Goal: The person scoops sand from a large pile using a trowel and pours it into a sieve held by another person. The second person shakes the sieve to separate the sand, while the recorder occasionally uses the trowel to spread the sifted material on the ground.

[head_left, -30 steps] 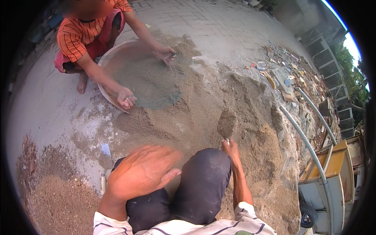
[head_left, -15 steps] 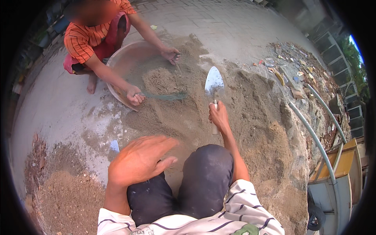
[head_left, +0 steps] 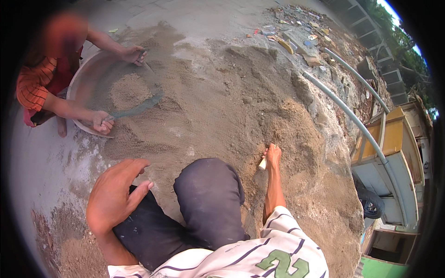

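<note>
My right hand (head_left: 273, 156) grips the pale handle of a trowel (head_left: 263, 164) low against the sand pile (head_left: 222, 102). The trowel's blade does not show; sand and my hand hide it. Over my left thigh hovers my left hand (head_left: 116, 192), holding nothing, thumb apart from the curved fingers. At the far left a crouching person in an orange striped shirt has one hand (head_left: 103, 123) and the other hand (head_left: 133, 54) closed at opposite sides of a round sieve with a greenish edge (head_left: 139, 107). A mound of sand (head_left: 131, 90) lies inside it.
Behind the sieve curves the rim of a large round basin (head_left: 74, 85). Rubble (head_left: 296, 39) is strewn at the far right. Bent grey pipes (head_left: 345, 109) run along the sand's right side, near a yellow and white wooden cart (head_left: 384, 157) with a black tyre (head_left: 371, 202).
My right hand has brought the trowel back and to the right, from beside the sieve down into the sand. The view has swung rightward. My left hand stays raised over my leg.
</note>
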The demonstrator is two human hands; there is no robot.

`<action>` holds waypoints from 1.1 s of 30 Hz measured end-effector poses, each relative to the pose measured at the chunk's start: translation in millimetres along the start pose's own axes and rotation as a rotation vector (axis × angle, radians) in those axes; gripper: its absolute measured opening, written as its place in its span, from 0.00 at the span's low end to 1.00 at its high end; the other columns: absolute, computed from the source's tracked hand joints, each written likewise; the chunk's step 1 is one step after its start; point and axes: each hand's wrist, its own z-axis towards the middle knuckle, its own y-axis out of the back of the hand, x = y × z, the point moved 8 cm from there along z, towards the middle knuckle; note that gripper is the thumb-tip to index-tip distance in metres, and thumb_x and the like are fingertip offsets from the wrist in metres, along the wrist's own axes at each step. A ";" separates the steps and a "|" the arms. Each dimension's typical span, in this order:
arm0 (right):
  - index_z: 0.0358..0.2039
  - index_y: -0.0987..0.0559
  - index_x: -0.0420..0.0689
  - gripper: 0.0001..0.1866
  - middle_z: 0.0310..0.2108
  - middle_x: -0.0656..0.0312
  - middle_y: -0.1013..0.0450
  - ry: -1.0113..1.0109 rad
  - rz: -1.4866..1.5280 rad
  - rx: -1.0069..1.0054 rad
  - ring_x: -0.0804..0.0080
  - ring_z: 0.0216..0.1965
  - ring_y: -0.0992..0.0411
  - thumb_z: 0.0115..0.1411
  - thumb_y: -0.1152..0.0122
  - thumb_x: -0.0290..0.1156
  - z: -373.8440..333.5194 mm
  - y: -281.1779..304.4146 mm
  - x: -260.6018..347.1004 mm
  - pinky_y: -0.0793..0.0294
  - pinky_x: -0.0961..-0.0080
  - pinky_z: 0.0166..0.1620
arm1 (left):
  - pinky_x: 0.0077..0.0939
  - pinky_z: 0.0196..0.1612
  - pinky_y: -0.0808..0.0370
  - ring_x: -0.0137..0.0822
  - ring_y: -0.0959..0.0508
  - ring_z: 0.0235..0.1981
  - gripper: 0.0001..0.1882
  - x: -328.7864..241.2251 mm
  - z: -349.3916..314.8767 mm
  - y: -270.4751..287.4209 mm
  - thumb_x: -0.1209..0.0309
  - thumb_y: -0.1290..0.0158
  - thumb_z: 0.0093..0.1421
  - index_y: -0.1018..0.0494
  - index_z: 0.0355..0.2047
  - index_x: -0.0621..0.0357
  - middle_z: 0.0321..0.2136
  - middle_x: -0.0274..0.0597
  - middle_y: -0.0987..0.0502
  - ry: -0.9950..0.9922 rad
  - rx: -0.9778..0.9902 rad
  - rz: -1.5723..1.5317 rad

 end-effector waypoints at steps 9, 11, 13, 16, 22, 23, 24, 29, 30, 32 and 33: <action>0.31 0.33 0.47 0.12 0.20 0.66 0.35 0.170 -0.210 0.319 0.76 0.16 0.34 0.68 0.48 0.39 -87.9 -82.8 83.2 0.34 0.76 0.17 | 0.44 0.43 0.26 0.55 0.23 0.41 0.20 11.3 -16.2 8.5 0.64 0.41 0.58 0.27 0.47 0.61 0.37 0.51 0.22 -0.088 0.013 -0.009; 0.31 0.33 0.43 0.12 0.20 0.65 0.35 0.189 -0.255 0.425 0.76 0.16 0.33 0.67 0.49 0.37 -122.1 -129.2 116.3 0.32 0.75 0.18 | 0.44 0.44 0.26 0.54 0.23 0.42 0.20 13.0 -21.3 8.0 0.63 0.42 0.58 0.28 0.47 0.60 0.36 0.50 0.23 -0.104 -0.014 -0.013; 0.31 0.33 0.41 0.11 0.19 0.65 0.35 0.233 -0.298 0.546 0.76 0.17 0.33 0.66 0.48 0.35 -156.1 -182.1 142.9 0.32 0.75 0.18 | 0.44 0.44 0.26 0.54 0.23 0.42 0.19 11.5 -26.7 9.2 0.64 0.42 0.58 0.27 0.47 0.59 0.35 0.50 0.23 -0.115 -0.036 -0.021; 0.29 0.32 0.37 0.13 0.18 0.61 0.32 0.448 -0.390 0.719 0.72 0.17 0.30 0.64 0.48 0.34 -185.1 -279.6 174.0 0.31 0.70 0.19 | 0.43 0.41 0.26 0.52 0.23 0.39 0.19 10.1 -34.1 14.8 0.63 0.41 0.58 0.27 0.48 0.58 0.36 0.49 0.22 -0.111 -0.049 -0.026; 0.37 0.28 0.29 0.22 0.34 0.36 0.25 0.829 -0.786 0.661 0.37 0.40 0.25 0.63 0.51 0.41 -225.9 -392.1 224.8 0.28 0.50 0.44 | 0.41 0.39 0.25 0.50 0.22 0.38 0.20 9.6 -22.7 8.9 0.64 0.41 0.59 0.28 0.50 0.57 0.37 0.47 0.22 -0.075 -0.012 -0.004; 0.38 0.28 0.29 0.23 0.36 0.34 0.26 0.829 -0.754 0.658 0.34 0.43 0.27 0.63 0.51 0.42 -230.1 -395.2 227.6 0.29 0.49 0.46 | 0.40 0.39 0.26 0.49 0.22 0.38 0.20 9.3 -22.5 10.2 0.64 0.42 0.60 0.28 0.50 0.57 0.37 0.47 0.22 -0.061 0.000 0.012; 0.37 0.29 0.30 0.22 0.33 0.36 0.25 0.765 -0.661 0.655 0.39 0.38 0.25 0.63 0.51 0.42 -205.1 -381.7 216.3 0.27 0.51 0.42 | 0.42 0.40 0.26 0.50 0.22 0.39 0.20 5.5 -18.9 11.0 0.64 0.42 0.59 0.28 0.49 0.57 0.36 0.48 0.23 -0.076 -0.028 -0.004; 0.34 0.31 0.41 0.11 0.20 0.65 0.34 0.052 -0.145 0.820 0.77 0.15 0.35 0.67 0.47 0.36 -186.1 -226.4 84.4 0.36 0.75 0.17 | 0.40 0.40 0.26 0.50 0.22 0.39 0.20 17.7 -23.3 8.0 0.63 0.42 0.59 0.28 0.50 0.57 0.38 0.47 0.22 0.049 0.052 0.032; 0.35 0.30 0.42 0.10 0.20 0.65 0.34 -0.065 -0.126 0.802 0.77 0.15 0.36 0.66 0.47 0.36 -194.6 -191.0 63.7 0.38 0.76 0.17 | 0.40 0.41 0.26 0.50 0.22 0.39 0.20 19.5 -24.1 7.5 0.63 0.42 0.60 0.28 0.50 0.57 0.38 0.47 0.22 0.050 0.060 0.044; 0.32 0.30 0.44 0.08 0.19 0.65 0.34 -0.373 -0.058 0.472 0.77 0.14 0.37 0.66 0.49 0.33 -143.1 -97.6 -0.4 0.37 0.77 0.15 | 0.40 0.41 0.26 0.51 0.22 0.40 0.20 15.8 -17.2 4.5 0.62 0.42 0.60 0.28 0.50 0.57 0.38 0.47 0.22 0.015 0.072 0.060; 0.31 0.31 0.44 0.08 0.19 0.65 0.34 -0.349 0.017 0.420 0.77 0.14 0.37 0.66 0.49 0.32 -106.8 -61.6 -16.8 0.36 0.77 0.15 | 0.42 0.42 0.26 0.51 0.23 0.40 0.20 17.1 -15.6 3.8 0.62 0.43 0.60 0.28 0.50 0.57 0.38 0.48 0.22 0.021 0.065 0.070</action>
